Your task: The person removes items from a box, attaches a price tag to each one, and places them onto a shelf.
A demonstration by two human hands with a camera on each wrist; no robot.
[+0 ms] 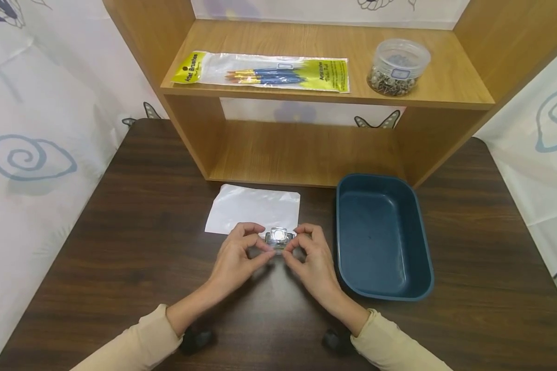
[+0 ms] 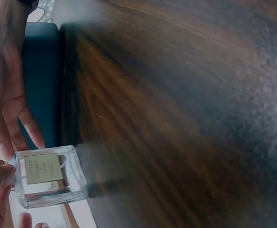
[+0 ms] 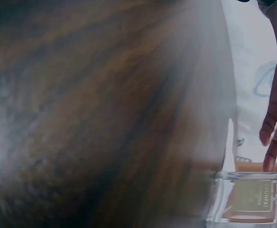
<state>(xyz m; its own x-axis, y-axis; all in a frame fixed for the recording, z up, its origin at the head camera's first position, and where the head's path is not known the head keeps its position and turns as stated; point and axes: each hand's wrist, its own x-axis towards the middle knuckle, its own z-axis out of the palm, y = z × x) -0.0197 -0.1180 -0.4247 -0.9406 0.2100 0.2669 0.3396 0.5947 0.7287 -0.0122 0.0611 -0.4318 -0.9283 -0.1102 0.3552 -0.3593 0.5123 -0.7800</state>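
Between my two hands stands a small clear glass perfume bottle (image 1: pixel 279 236) with a bright, shiny square top. In the left wrist view its pale gold label (image 2: pixel 43 168) shows through thick glass walls. My left hand (image 1: pixel 236 257) pinches the bottle's upper end from the left, with thumb and fingers bent. From the right, my right hand (image 1: pixel 315 260) pinches the same end, its thumb close to the left thumb. The fingertips meet around the neck, so whether a cap sits there is hard to tell. The right wrist view catches the bottle (image 3: pixel 245 199) at its lower edge.
A white sheet (image 1: pixel 255 206) lies just behind the bottle. To the right is a dark blue plastic bin (image 1: pixel 373 242). A wooden shelf (image 1: pixel 306 154) stands behind, bearing a packet of artist brushes (image 1: pixel 269 73) and a clear jar of metal pins (image 1: pixel 396 69).
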